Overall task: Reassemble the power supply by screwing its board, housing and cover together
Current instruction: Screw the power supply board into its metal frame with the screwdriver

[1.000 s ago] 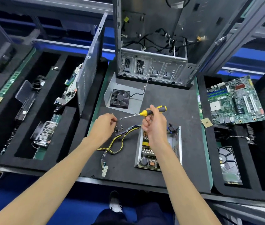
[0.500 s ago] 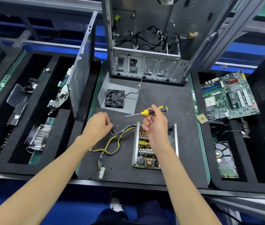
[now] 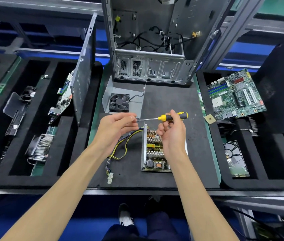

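Fingers of the left hand (image 3: 116,126) pinch together at the screwdriver (image 3: 162,117) tip, apparently seating a small screw there, though the screw itself is too small to make out. Just right, the right hand (image 3: 171,133) grips the yellow-and-black handle, shaft level and pointing left, above the open power supply (image 3: 155,153), which lies on the mat (image 3: 172,101) with its board exposed and wires (image 3: 122,146) trailing left; its cover (image 3: 137,98) with the fan sits behind. A screw poorly seated on the tip could drop into the board's components or roll away when the driver tilts down. A second ago the left hand was lower at the loose screws by the wires; it has since risen to the tip.
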`<state>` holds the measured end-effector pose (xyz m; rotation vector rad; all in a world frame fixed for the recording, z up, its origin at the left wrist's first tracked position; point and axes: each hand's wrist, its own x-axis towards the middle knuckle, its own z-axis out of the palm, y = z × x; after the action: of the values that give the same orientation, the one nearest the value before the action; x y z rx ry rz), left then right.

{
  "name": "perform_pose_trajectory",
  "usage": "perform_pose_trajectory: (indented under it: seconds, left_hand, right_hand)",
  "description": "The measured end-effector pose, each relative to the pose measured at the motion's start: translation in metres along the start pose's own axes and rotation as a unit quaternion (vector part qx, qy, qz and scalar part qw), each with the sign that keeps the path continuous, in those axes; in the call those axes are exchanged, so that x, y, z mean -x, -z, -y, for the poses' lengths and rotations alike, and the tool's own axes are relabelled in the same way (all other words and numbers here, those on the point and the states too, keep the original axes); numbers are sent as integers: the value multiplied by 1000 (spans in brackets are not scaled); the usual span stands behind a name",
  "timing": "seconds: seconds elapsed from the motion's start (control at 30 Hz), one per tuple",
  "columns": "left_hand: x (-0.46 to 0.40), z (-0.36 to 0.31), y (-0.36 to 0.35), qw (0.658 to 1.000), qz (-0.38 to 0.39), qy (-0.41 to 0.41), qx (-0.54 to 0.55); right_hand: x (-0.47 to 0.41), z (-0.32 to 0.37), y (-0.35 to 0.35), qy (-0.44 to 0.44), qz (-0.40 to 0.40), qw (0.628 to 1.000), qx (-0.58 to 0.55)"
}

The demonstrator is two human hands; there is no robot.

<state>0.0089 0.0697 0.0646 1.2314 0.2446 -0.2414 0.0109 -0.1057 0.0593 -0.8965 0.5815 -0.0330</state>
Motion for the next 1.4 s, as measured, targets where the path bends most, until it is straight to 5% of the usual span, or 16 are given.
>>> perform_pose_trajectory:
  seconds: [0.6,0.97,1.27,1.4]
  left_hand:
    - [11,-4,-34,998,17,-5,-64]
    - [-11,-2,-68,976,73,-69,-194]
    - [-38,10,-90,939,127,-81,-308]
    - [-51,14,-86,856,84,-115,-496]
  right_hand:
    - [38,20,28,79,16,997,-17]
    - [17,48,47,110,8,994,-14]
    - [-19,63,55,130,4,991,12]
    - [-35,71,60,141,-5,990,31]
